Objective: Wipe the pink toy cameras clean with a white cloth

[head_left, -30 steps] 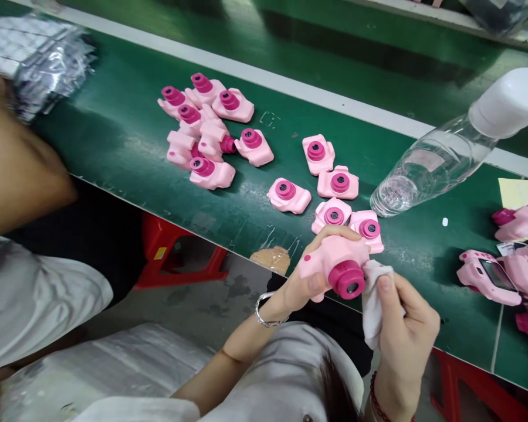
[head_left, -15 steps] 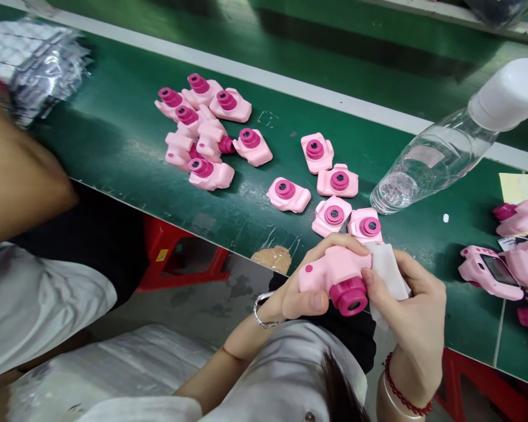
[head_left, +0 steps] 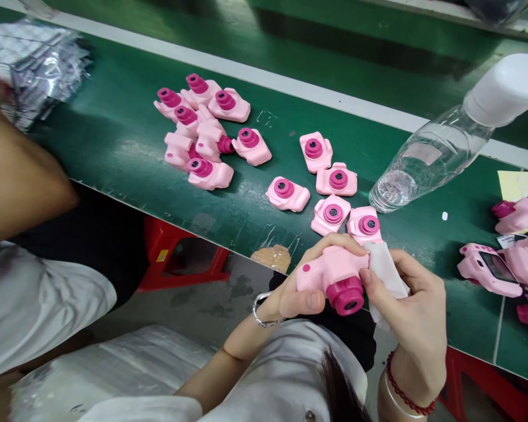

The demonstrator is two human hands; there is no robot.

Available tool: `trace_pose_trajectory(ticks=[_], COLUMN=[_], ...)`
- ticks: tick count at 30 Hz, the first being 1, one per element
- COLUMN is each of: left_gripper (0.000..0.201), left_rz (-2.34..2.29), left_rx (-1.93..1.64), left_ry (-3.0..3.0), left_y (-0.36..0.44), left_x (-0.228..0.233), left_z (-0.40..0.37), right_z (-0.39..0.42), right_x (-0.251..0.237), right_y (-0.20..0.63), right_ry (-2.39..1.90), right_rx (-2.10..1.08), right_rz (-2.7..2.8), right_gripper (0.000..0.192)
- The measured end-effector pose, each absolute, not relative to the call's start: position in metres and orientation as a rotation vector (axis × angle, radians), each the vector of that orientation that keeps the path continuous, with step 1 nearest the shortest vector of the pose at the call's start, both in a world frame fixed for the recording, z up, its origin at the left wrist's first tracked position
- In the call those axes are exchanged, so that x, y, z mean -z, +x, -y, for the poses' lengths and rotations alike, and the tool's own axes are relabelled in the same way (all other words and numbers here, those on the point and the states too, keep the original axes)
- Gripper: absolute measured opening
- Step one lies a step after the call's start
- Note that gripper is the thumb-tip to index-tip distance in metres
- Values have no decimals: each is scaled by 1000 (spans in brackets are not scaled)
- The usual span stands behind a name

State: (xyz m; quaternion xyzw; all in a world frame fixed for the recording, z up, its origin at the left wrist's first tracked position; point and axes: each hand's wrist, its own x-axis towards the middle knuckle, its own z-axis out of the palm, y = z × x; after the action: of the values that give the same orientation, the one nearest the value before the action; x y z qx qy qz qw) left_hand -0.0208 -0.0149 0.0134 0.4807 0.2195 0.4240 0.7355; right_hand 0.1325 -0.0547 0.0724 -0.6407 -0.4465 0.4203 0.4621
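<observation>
gripping the camera (head_left: 330, 272) at lower centre of the frame, the left hand (head_left: 301, 293) keeps its long axis level; the right hand (head_left: 411, 319) pinches the cloth (head_left: 387, 275) against its right end.

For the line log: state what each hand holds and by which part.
Left hand grips the pink toy camera by its body. Right hand pinches a white cloth against the camera's side.
</observation>
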Motion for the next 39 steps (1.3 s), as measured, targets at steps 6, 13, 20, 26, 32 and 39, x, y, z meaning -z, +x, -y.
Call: trace_pose_trajectory(ticks=[6,13,20,26,32,39], left_gripper=[75,74,72,71,76,74], left_rz=[-458,-463,-452,-452,-469,-499], left_rx=[-975,-970,-953,-975,-930,-953], left_ry=[945,955,944,926,929,879], left_y=[-21,-21,-20,-20,-20,-21], left_x=[-12,-14,-15,-16,-17,-18], left_z=[19,20,20,23,22,24], right_z=[52,51,50,51,50,51], right_x=[-72,-70,-70,-69,-70,-70], right_y=[131,132,131,132,129,130], right_ry=[-1563,-1550,-1563,-1570,-1575,-1589], right_rx=[-1027,-1055,-1054,-1028,-1052,-1037], right_rz=[1069,1051,1049,1068,1054,1083], right_gripper=[15,16,17,19,18,16])
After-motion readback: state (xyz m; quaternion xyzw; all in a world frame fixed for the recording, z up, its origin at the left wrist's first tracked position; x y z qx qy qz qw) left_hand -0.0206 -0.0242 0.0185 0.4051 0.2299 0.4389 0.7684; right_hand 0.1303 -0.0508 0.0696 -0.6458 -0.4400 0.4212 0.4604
